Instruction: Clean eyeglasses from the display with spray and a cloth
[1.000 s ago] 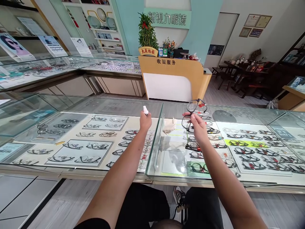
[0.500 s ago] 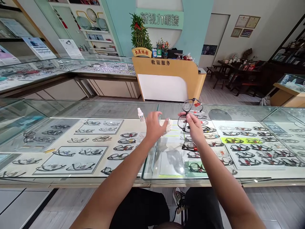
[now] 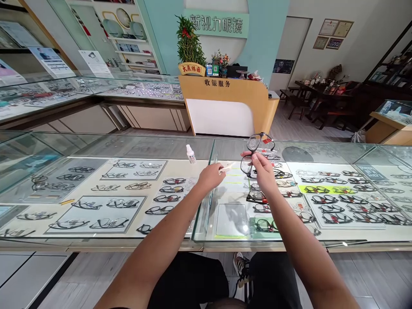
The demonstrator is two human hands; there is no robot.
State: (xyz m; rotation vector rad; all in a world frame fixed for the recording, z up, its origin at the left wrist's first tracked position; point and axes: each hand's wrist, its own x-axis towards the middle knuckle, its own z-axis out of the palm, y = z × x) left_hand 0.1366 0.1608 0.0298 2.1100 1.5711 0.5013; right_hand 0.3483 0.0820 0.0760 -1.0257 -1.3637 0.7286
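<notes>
My right hand [image 3: 264, 171] pinches a dark-framed pair of eyeglasses [image 3: 254, 143] near the bridge, held up above the glass counter [image 3: 225, 148]. A red sticker shows on one lens. To its left, my left hand [image 3: 210, 177] is closed around a crumpled white cloth [image 3: 226, 168], part of which pokes out toward the glasses without touching them. A small white bottle [image 3: 190, 154] stands upright on the counter, beyond my left hand and slightly to its left.
Beneath the counter's glass lie rows of eyeglasses [image 3: 325, 199] on both sides. A yellow pencil-like stick [image 3: 67, 201] is at the left. Across the aisle stands a wooden cashier desk [image 3: 264, 103] with a potted plant [image 3: 190, 47] on top. Another glass showcase [image 3: 128, 88] runs along the left.
My left hand has closed on the white cloth, lifting it a little and turning over. The right hand and the eyeglasses have barely moved. The bottle stands where it was.
</notes>
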